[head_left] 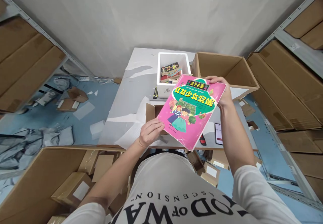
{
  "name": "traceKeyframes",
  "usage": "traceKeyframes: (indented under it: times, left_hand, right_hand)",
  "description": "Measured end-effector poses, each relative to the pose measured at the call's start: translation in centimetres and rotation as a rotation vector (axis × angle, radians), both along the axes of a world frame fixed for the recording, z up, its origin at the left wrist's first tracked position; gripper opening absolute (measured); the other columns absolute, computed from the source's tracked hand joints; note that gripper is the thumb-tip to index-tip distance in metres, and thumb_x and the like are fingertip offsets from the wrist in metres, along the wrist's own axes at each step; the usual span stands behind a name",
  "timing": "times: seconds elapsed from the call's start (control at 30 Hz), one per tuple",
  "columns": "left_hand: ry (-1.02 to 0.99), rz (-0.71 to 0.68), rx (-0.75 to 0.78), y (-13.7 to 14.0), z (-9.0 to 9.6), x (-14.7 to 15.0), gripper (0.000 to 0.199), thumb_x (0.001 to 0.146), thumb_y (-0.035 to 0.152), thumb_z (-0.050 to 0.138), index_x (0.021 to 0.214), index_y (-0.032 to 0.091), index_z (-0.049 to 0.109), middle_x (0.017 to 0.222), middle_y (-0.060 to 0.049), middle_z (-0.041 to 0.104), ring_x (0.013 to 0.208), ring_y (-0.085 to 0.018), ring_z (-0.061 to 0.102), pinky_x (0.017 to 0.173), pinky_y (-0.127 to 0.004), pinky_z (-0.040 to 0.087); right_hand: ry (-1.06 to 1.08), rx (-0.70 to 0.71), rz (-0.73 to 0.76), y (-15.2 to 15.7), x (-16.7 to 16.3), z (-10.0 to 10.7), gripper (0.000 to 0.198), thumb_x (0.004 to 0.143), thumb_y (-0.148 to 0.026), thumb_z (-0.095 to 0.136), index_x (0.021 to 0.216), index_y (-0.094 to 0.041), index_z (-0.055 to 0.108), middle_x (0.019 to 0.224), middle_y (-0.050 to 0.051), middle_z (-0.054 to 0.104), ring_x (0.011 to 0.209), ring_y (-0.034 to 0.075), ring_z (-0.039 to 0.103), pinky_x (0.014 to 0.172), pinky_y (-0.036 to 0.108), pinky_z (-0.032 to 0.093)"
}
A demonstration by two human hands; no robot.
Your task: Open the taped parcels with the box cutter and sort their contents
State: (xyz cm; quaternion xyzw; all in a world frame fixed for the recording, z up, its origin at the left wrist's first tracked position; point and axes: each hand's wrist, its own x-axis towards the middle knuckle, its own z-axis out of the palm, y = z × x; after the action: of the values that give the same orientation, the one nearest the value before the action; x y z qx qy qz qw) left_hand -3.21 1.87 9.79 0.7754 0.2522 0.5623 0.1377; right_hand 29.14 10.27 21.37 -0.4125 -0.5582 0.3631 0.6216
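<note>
Both hands are closed on a pink book (189,111): the left hand (152,132) pinches its lower left corner, the right hand (222,86) grips its upper right edge. The book is tilted, cover up, above the front edge of the table (118,97), partly hiding a small cardboard box (150,112). A foam box (163,88) with books stands toward the back edge; a phone (218,134) lies by the front edge, rightward. The step in hand looks like inspecting the cover; moving the book calls for an even two-handed grip, clear of the small box's walls.
</note>
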Motion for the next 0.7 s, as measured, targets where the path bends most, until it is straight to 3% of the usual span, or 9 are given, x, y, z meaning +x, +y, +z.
traceKeyframes:
  times: [0.07, 0.17, 0.27, 0.37, 0.53, 0.7]
  left_hand:
    - [-0.107, 0.06, -0.172, -0.6, -0.2, 1.3, 0.016, 0.078, 0.02, 0.07, 0.092, 0.028, 0.074, 0.088, -0.003, 0.076, 0.087, -0.018, 0.072, 0.082, -0.032, 0.06]
    - [-0.262, 0.132, -0.537, -1.5, -0.4, 3.2, 0.011, 0.075, 0.031, 0.073, 0.082, 0.021, 0.074, 0.078, -0.005, 0.074, 0.077, -0.02, 0.072, 0.076, -0.031, 0.059]
    - [-0.49, 0.03, -0.92, -1.8, -0.6, 4.7, 0.029, 0.074, 0.042, 0.074, 0.09, 0.018, 0.068, 0.068, -0.002, 0.071, 0.066, -0.017, 0.07, 0.069, -0.029, 0.059]
    - [-0.7, -0.106, -1.213, -1.8, -0.6, 5.7, 0.047, 0.069, 0.05, 0.076, 0.1, 0.019, 0.059, 0.07, 0.0, 0.071, 0.063, -0.016, 0.07, 0.066, -0.03, 0.06]
    - [-0.887, -0.139, -1.356, -2.6, -0.4, 6.6, 0.047, 0.064, 0.045, 0.082, 0.091, 0.018, 0.055, 0.081, -0.002, 0.073, 0.066, -0.014, 0.071, 0.064, -0.025, 0.059]
    - [-0.986, -0.149, -1.357, -3.4, -0.8, 6.3, 0.043, 0.067, 0.041, 0.081, 0.094, 0.019, 0.056, 0.08, 0.0, 0.073, 0.066, -0.011, 0.07, 0.069, -0.026, 0.058]
  right_hand:
    - [-0.155, 0.066, -0.004, 0.6, 0.2, 1.8, 0.027, 0.065, -0.048, 0.078, 0.07, -0.026, 0.063, 0.099, 0.001, 0.068, 0.099, 0.022, 0.063, 0.086, 0.04, 0.051]
    - [-0.342, 0.048, 0.069, 1.5, 0.1, 4.6, 0.026, 0.069, -0.047, 0.077, 0.078, -0.025, 0.068, 0.093, 0.001, 0.069, 0.096, 0.021, 0.063, 0.083, 0.038, 0.052]
    - [-0.474, -0.045, 0.188, 2.7, -0.9, 6.7, 0.024, 0.074, -0.043, 0.073, 0.087, -0.023, 0.071, 0.086, 0.001, 0.069, 0.086, 0.02, 0.064, 0.078, 0.037, 0.053]
    - [-0.584, -0.155, 0.292, 4.3, -2.5, 7.3, 0.023, 0.077, -0.038, 0.071, 0.092, -0.021, 0.073, 0.086, 0.002, 0.071, 0.083, 0.02, 0.064, 0.076, 0.037, 0.054]
    - [-0.627, -0.301, 0.299, 6.3, -3.8, 6.1, 0.03, 0.074, -0.034, 0.075, 0.1, -0.021, 0.072, 0.089, 0.004, 0.072, 0.086, 0.023, 0.065, 0.077, 0.04, 0.056]
    - [-0.492, -0.514, 0.41, 4.9, -0.4, 4.9, 0.041, 0.079, -0.041, 0.07, 0.115, -0.025, 0.065, 0.09, 0.004, 0.071, 0.084, 0.02, 0.067, 0.072, 0.035, 0.059]
